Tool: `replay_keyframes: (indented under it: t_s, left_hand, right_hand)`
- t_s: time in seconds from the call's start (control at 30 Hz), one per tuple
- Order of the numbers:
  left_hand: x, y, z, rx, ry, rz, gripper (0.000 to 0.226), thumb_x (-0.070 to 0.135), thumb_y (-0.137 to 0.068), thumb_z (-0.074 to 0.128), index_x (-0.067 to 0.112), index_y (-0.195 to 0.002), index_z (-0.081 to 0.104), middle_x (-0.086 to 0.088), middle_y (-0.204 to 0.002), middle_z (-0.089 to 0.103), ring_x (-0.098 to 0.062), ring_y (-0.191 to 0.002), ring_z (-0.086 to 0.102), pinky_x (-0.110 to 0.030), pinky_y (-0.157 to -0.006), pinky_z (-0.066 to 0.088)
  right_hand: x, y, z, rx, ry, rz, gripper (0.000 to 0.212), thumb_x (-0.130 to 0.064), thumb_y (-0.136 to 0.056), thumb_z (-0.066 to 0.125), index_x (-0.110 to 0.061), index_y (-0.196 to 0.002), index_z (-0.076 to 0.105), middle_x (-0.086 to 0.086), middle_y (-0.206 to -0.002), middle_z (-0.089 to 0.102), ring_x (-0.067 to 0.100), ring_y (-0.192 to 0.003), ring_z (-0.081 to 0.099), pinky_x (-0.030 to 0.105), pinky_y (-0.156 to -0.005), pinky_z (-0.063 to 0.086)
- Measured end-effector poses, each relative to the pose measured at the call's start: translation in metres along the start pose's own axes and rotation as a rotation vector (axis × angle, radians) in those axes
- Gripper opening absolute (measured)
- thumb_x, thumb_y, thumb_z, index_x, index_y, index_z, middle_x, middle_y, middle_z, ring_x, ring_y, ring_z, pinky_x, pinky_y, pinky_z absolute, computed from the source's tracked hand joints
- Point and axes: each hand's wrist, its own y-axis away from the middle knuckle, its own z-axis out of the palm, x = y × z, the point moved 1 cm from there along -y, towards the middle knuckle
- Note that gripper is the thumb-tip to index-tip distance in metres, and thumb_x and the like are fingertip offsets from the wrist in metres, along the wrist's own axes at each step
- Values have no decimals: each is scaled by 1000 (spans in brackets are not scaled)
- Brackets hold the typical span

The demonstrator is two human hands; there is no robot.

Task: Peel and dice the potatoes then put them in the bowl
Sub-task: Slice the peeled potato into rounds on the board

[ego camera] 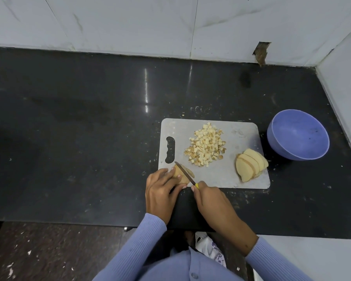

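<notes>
the left hand [160, 189] pins a potato piece [180, 175] at the board [231, 175] corner, the right hand [209, 196] clasps the knife [185, 173], whose blade seemingly nears fingertips and could nick them.

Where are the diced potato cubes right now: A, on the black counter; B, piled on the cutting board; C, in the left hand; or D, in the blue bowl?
B: the diced potato cubes sit heaped mid cutting board, while the blue bowl looks empty.

Even overhead light, glare streaks on dark counter [146, 94], edges bowed, mild softness
</notes>
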Motion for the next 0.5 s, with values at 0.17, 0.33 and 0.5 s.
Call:
replay_keyframes:
  t_s: [0.17,0.33,0.5]
  left_hand:
    - [1,-2,0,-11,-20,43,20,27,-79,66,10,-76,77,-7,-94,74,-14,-96,58,-24,-87,32]
    - [5,-3,-3,6,-118,86,20,27,-81,65,13,-73,76,-5,-90,74,-14,-96,60,-31,-87,33]
    - [8,-5,-4,-13,-147,80,22,31,-81,63,15,-74,77,-3,-90,74,-20,-92,68,-34,-88,33]
  right_hand:
    - [-8,-4,1,-16,111,47,35,-35,-104,21,-9,-112,43,13,-105,62,32,-97,59,34,-67,34]
    - [-13,-8,6,-34,153,51,34,-33,-105,20,-8,-114,41,14,-108,61,34,-100,59,36,-68,35]
    - [8,21,8,-76,193,82,34,-35,-104,19,-11,-114,40,10,-108,62,31,-101,61,31,-66,31]
